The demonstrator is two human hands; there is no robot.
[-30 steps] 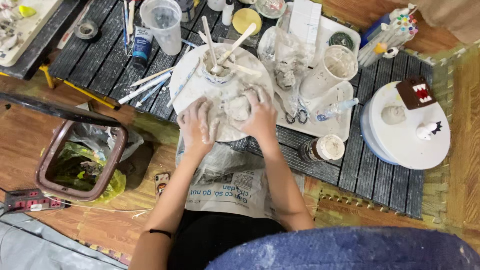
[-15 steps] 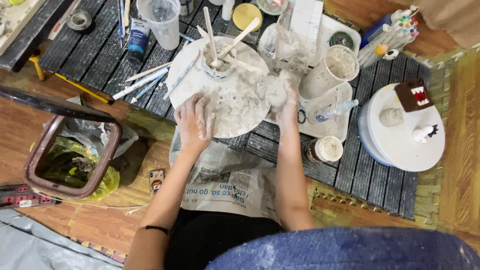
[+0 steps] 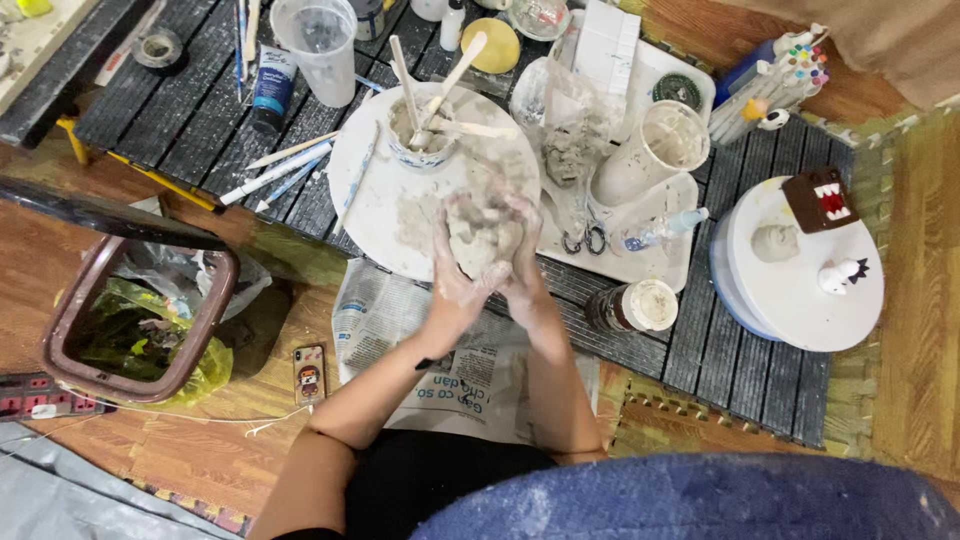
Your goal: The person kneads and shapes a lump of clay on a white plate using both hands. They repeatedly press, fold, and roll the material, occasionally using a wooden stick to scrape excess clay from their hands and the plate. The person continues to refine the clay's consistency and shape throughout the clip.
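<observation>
The lump of grey clay (image 3: 478, 235) sits at the near edge of the round white board (image 3: 385, 195), cupped between both hands. The left hand (image 3: 452, 275) wraps it from below and the side with fingers curled around it; the right hand (image 3: 522, 250) presses against its other flank, fingers closed over the top. To shape it well, the person should likely keep pressure even from both palms and turn the lump a little at a time, so no side thins or cracks. Behind it stands a small bowl (image 3: 425, 140) holding wooden sticks, with the tray (image 3: 640, 262) just to the right on the slatted dark desk (image 3: 190, 120). Half a second earlier the hands lay apart, the left flat on the board and the right reaching toward the tray; now they have come together around the clay.
</observation>
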